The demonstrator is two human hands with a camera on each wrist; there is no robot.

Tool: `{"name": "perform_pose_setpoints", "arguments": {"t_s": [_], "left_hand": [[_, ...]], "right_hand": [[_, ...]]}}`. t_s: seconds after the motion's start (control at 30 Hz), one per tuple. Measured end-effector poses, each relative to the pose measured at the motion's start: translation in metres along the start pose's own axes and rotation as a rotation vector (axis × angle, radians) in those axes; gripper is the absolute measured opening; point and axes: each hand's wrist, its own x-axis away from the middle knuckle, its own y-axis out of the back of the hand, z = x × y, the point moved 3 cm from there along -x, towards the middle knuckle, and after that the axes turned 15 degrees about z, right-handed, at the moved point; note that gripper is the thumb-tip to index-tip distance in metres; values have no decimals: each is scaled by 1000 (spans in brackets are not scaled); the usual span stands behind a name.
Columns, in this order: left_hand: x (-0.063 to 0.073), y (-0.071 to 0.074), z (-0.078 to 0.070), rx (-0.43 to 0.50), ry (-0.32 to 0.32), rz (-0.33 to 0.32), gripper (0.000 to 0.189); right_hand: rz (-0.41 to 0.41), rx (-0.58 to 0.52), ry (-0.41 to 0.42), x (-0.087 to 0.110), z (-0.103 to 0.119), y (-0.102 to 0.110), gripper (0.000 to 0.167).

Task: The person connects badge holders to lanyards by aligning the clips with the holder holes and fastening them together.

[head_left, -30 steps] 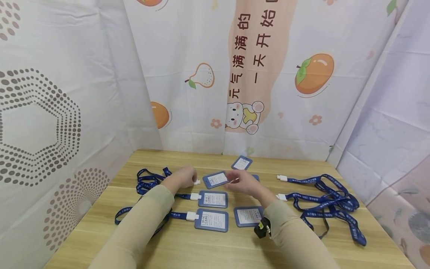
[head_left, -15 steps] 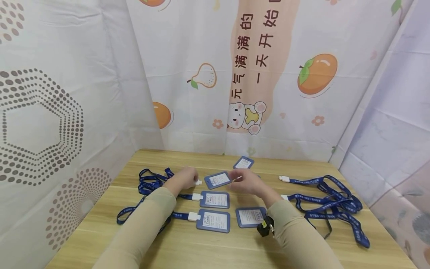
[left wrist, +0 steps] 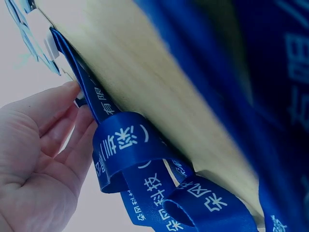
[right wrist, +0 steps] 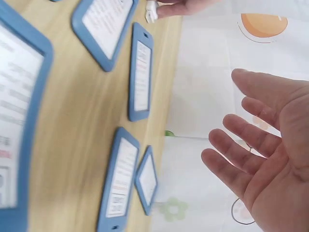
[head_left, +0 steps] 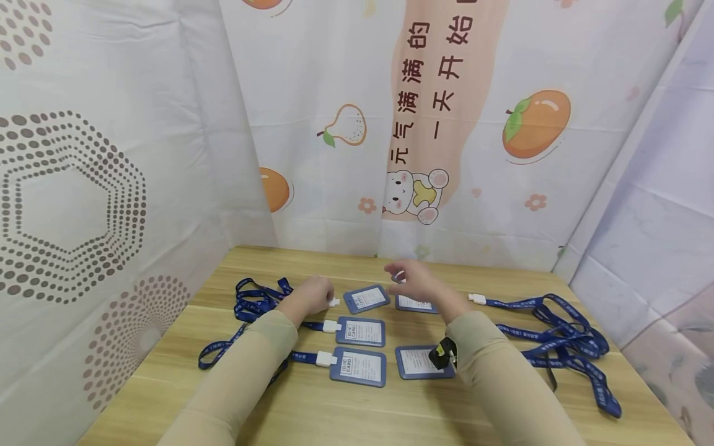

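- Six blue card holders (head_left: 358, 376) lie on the wooden table (head_left: 357, 421): three in a column left of centre, two to the right of them, and one at the far side, partly hidden behind the right hand (head_left: 419, 284).
- The left hand (head_left: 313, 295) pinches a white clip (head_left: 334, 303) between thumb and fingertips; its blue ribbon belongs among the left lanyards (left wrist: 118, 137).
- The right hand holds nothing: thumb and fingers stand apart, above the table, with the far card (right wrist: 147, 181) lying clear beyond them.
- The tilted card (head_left: 366, 298), farthest in the left column, has its slotted end toward the pinched clip, with a gap between; the two are not joined.
- Nearer, the middle clip (head_left: 331, 326) and the near clip (head_left: 324, 359) each meet the left edge of a card; whether they are fastened is too small to tell.
- The right lanyards (head_left: 513, 304) lie tangled at the right, their cards apart from them.
- The step in hand looks like pairing the third card with its clip.
- The next move probably calls for the right hand to steady that card while the left lines the clip up with the slot.
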Motion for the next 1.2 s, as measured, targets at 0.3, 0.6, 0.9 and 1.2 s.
{"name": "perform_pose_setpoints", "arguments": {"t_s": [0.3,0.6,0.9,1.2], "left_hand": [[-1,1,0,-23,10,-1,9],[-3,-1,0,-28,19,6,8],[-1,0,0,-15,43,11,8],[-1,0,0,-3,40,18,8]], "right_hand": [[45,175,-26,-14,10,11,59],[65,178,-20,-34,4,-5,65],[142,179,-103,-45,-9,-37,68],[212,176,-191,-44,-17,-64,50]]}}
